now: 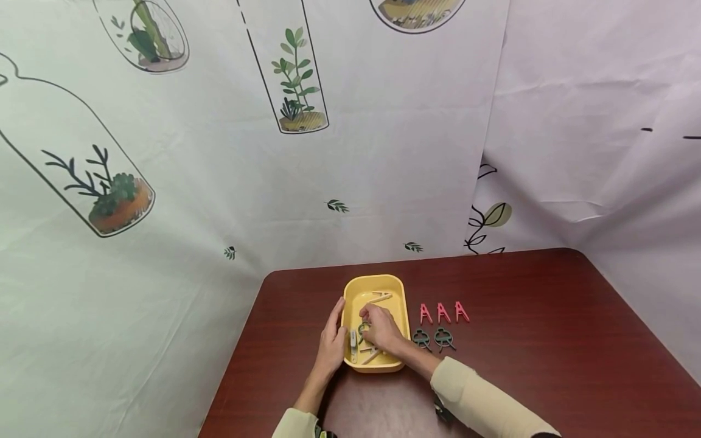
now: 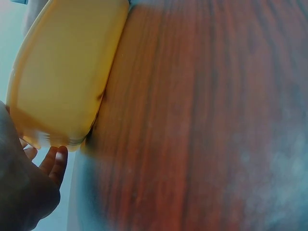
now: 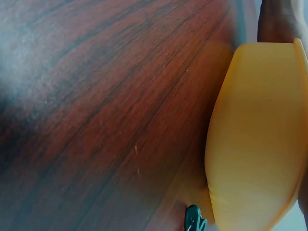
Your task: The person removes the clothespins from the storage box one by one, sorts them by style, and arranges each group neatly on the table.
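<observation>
A yellow plastic tray (image 1: 376, 367) stands on the table, holding a few clips. My left hand (image 1: 331, 345) rests along its left side, fingers fairly straight against the outer wall; the left wrist view shows fingertips (image 2: 58, 163) touching the tray. Inside the tray, my right hand (image 1: 381, 330) has curled fingers and pinches a dark green round clip (image 1: 362, 329), partly hidden by the hand. Around it lie a white-grey clip (image 1: 353, 347), a pale clothespin (image 1: 380, 297) at the far end and another pale clothespin (image 1: 372, 356) near the front.
Right of the tray, three pink clothespins (image 1: 442, 312) stand in a row. Below them lie two dark green round clips (image 1: 443, 338), one close to the tray wall. The dark red wooden table (image 1: 526, 365) meets a patterned white cloth (image 1: 383, 182) behind.
</observation>
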{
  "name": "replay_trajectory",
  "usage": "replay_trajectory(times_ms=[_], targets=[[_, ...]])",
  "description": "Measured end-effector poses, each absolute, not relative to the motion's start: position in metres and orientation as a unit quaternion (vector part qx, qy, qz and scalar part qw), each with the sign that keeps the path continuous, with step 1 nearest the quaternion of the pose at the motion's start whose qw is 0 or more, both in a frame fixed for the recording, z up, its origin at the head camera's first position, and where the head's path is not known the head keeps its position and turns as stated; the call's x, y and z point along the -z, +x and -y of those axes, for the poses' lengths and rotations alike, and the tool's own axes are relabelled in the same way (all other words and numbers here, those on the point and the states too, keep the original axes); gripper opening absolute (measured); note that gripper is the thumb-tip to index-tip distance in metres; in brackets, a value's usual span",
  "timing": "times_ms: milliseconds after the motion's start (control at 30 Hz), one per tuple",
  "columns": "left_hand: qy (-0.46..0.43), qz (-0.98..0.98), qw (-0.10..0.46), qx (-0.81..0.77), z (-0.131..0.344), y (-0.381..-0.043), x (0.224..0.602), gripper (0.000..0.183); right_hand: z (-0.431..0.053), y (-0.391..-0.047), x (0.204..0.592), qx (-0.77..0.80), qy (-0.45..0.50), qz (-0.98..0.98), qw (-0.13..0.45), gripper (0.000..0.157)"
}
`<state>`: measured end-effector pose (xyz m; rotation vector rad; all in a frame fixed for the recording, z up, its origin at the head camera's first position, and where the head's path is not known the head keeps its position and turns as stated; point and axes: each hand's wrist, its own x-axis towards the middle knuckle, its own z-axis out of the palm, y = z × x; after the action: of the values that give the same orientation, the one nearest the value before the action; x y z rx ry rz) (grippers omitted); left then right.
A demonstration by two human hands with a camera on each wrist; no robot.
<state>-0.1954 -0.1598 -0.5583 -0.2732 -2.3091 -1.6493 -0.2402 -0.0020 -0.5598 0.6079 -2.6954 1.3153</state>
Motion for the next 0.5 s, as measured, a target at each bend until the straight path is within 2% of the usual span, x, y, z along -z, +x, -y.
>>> replay_trajectory(times_ms=[233,500], targets=[[-0.100,0.816,0.146,0.550,0.169,-0.208,0.583,0.067,0.001,-0.241,0.561,-0.467,0.191,0.863,0.027,0.030],[-0.118,0.813,0.136,0.553,0.174,-0.210,0.586,0.068,-0.002,-0.242,0.561,-0.527,0.157,0.835,-0.009,0.021]])
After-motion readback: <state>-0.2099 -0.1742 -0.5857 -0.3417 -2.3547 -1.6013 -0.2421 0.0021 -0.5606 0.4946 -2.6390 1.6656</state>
